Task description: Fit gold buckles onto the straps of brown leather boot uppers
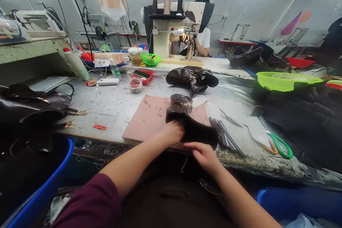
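A dark brown leather boot upper (pixel 187 117) with a gold buckle strap lies on a pink cutting mat (pixel 149 115) at the near edge of the grey worktable (pixel 112 103). My left hand (pixel 172 131) is closed around its near left side. My right hand (pixel 204 153) pinches its lower edge from beneath. A second brown boot upper (pixel 191 76) lies further back on the table.
Grey cut pieces (pixel 227 128) and green-handled scissors (pixel 279 146) lie to the right. Green baskets (pixel 285 80) and black material sit far right. Blue bins (pixel 40 192) flank my lap. Another person works at a sewing machine (pixel 173 25) behind. Small dishes and a red tray (pixel 143 76) stand mid-table.
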Action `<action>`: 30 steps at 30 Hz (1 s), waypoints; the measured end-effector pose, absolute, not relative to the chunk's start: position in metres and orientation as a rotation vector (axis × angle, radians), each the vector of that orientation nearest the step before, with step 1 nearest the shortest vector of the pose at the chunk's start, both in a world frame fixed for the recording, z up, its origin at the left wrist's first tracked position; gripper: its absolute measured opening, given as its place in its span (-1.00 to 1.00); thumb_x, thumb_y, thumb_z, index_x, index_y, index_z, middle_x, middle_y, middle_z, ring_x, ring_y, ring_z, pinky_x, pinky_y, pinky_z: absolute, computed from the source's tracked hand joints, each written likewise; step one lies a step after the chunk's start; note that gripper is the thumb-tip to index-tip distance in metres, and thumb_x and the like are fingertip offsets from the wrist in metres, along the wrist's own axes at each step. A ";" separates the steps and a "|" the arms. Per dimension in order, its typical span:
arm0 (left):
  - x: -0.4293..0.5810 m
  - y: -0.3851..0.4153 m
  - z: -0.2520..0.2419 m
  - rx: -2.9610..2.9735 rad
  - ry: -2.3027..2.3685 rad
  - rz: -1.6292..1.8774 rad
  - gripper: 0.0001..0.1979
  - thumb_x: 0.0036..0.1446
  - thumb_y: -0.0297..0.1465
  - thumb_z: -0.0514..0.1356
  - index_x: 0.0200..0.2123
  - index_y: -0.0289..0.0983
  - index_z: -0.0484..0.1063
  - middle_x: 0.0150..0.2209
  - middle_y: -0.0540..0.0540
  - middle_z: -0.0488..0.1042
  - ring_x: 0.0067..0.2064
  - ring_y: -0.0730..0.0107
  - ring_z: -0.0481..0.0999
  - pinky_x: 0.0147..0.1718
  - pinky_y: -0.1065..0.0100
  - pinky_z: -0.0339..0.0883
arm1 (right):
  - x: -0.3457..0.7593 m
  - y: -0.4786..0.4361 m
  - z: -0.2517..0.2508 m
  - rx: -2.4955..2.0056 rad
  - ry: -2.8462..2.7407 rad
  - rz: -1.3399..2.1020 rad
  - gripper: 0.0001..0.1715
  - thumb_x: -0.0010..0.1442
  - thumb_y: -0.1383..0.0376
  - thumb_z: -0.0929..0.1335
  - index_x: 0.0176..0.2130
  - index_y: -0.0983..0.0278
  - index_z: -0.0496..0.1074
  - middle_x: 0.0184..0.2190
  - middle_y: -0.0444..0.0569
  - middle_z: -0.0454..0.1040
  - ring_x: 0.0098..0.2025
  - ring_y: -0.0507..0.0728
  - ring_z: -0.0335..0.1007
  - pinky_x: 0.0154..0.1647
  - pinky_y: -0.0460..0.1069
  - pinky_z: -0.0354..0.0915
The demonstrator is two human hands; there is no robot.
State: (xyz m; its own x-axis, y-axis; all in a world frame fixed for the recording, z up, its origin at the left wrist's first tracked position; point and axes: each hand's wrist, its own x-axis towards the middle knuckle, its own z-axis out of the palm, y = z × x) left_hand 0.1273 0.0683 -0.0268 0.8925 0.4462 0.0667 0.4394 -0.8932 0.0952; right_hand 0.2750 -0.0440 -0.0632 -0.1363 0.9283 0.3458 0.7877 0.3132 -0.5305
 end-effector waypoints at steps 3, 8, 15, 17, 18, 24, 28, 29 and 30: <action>0.127 0.074 -0.033 2.911 0.709 0.151 -0.68 0.14 -0.52 0.01 -0.04 -0.37 0.37 0.11 -0.23 0.29 0.07 0.24 0.34 -0.03 0.27 0.29 | 0.285 -0.051 -0.062 -1.562 -1.733 0.305 -0.48 0.02 0.46 0.12 -0.10 0.27 0.43 -0.08 0.02 0.47 -0.02 0.13 0.38 -0.03 0.08 0.35; 0.123 0.078 -0.039 2.858 0.598 0.146 -0.69 0.16 -0.44 0.04 -0.03 -0.33 0.36 0.08 -0.20 0.33 0.12 0.23 0.29 0.06 0.21 0.22 | 0.277 -0.048 -0.071 -1.635 -1.728 0.199 -0.63 0.08 0.34 0.25 -0.09 0.25 0.42 -0.04 0.10 0.43 0.01 0.23 0.33 0.01 0.18 0.29; 0.115 0.082 -0.036 2.809 0.452 0.113 -0.64 0.09 -0.41 0.15 0.00 -0.29 0.35 0.09 -0.18 0.33 0.13 0.25 0.27 0.10 0.22 0.17 | 0.287 -0.038 -0.063 -1.666 -1.934 0.139 -0.79 0.09 0.35 0.31 -0.25 0.24 0.50 -0.21 0.04 0.52 -0.13 0.20 0.42 -0.11 0.11 0.38; 0.115 0.084 -0.038 2.800 0.416 0.115 -0.69 0.10 -0.42 0.14 -0.05 -0.23 0.40 0.06 -0.14 0.37 0.14 0.25 0.27 0.11 0.18 0.15 | 0.290 -0.037 -0.060 -1.645 -1.982 0.107 -0.80 0.09 0.36 0.31 -0.27 0.24 0.51 -0.24 0.04 0.53 -0.16 0.19 0.43 -0.13 0.09 0.39; 0.115 0.085 -0.040 2.801 0.408 0.121 -0.72 0.11 -0.42 0.14 -0.08 -0.22 0.42 0.04 -0.13 0.39 0.14 0.24 0.27 0.11 0.16 0.14 | 0.290 -0.037 -0.060 -1.623 -2.009 0.079 -0.80 0.09 0.37 0.31 -0.28 0.26 0.51 -0.25 0.05 0.54 -0.18 0.19 0.44 -0.15 0.09 0.40; 0.117 0.086 -0.042 2.805 0.402 0.127 -0.73 0.12 -0.39 0.13 -0.08 -0.24 0.43 0.01 -0.15 0.42 0.11 0.20 0.30 0.09 0.15 0.17 | 0.289 -0.034 -0.057 -1.545 -2.082 0.045 -0.82 0.07 0.39 0.30 -0.36 0.27 0.51 -0.31 0.04 0.56 -0.26 0.16 0.46 -0.21 0.03 0.40; 0.117 0.086 -0.039 2.803 0.406 0.109 -0.72 0.09 -0.41 0.17 -0.10 -0.28 0.44 -0.03 -0.17 0.45 0.10 0.16 0.32 0.07 0.15 0.19 | 0.282 -0.033 -0.056 -1.598 -2.023 0.051 -0.79 0.03 0.42 0.26 -0.43 0.27 0.49 -0.35 0.05 0.56 -0.29 0.18 0.46 -0.27 0.02 0.38; 0.116 0.087 -0.038 2.802 0.419 0.108 -0.71 0.08 -0.40 0.17 -0.09 -0.27 0.43 -0.03 -0.18 0.45 0.09 0.15 0.32 0.06 0.15 0.20 | 0.280 -0.032 -0.057 -1.624 -1.980 0.045 -0.77 0.03 0.42 0.24 -0.45 0.27 0.49 -0.37 0.05 0.56 -0.30 0.18 0.46 -0.28 0.02 0.38; 0.116 0.086 -0.037 2.799 0.439 0.109 -0.70 0.07 -0.39 0.18 -0.08 -0.26 0.42 -0.03 -0.18 0.44 0.08 0.15 0.34 0.04 0.16 0.23 | 0.278 -0.030 -0.057 -1.653 -1.923 0.039 -0.76 0.03 0.42 0.23 -0.46 0.27 0.47 -0.39 0.05 0.55 -0.33 0.18 0.46 -0.29 0.02 0.38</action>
